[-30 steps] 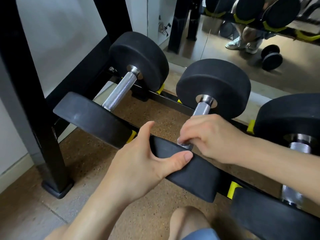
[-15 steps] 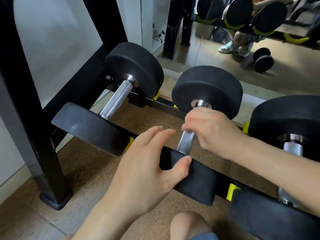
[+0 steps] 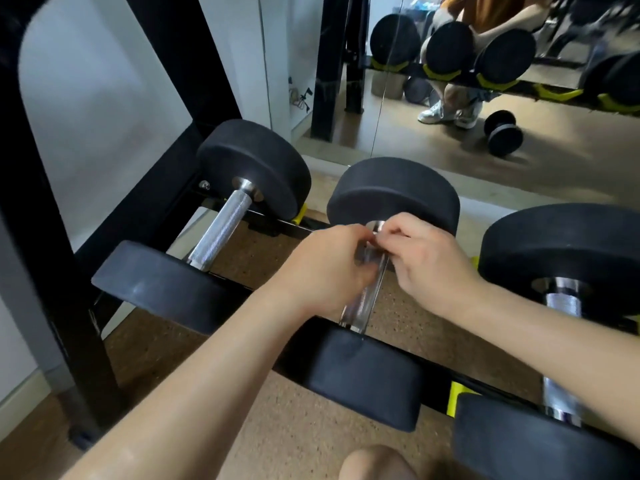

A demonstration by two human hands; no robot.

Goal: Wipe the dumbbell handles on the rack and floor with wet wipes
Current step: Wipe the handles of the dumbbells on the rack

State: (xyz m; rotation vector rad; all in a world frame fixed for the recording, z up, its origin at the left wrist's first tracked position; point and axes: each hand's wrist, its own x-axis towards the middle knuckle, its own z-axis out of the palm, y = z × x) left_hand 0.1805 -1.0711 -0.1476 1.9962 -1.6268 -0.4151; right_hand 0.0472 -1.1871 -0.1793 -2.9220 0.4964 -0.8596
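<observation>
A bare knee (image 3: pixel 377 462) shows nearest, just this side of the middle dumbbell (image 3: pixel 363 379), which lies across the rack (image 3: pixel 52 254) with one black head toward the person and the other toward the mirror (image 3: pixel 450 168). Both forearms reach over its near head. The handle (image 3: pixel 362 303) is bare and shiny on its near half; the hands meet over its far half. The left hand (image 3: pixel 325 268) has its fingers curled round the handle from the left. The right hand (image 3: pixel 426 261) comes from the right, its fingertips pinching at the far end by the collar, touching the left hand's fingers. Whether a wipe is between them I cannot tell.

Left of the middle dumbbell lies the left dumbbell (image 3: pixel 221 230), knurled bar uncovered, hands well apart from it. Right of it lies the right dumbbell (image 3: pixel 561 251), also untouched. Beyond the middle dumbbell the mirror shows a floor dumbbell (image 3: pixel 503 133), reflected.
</observation>
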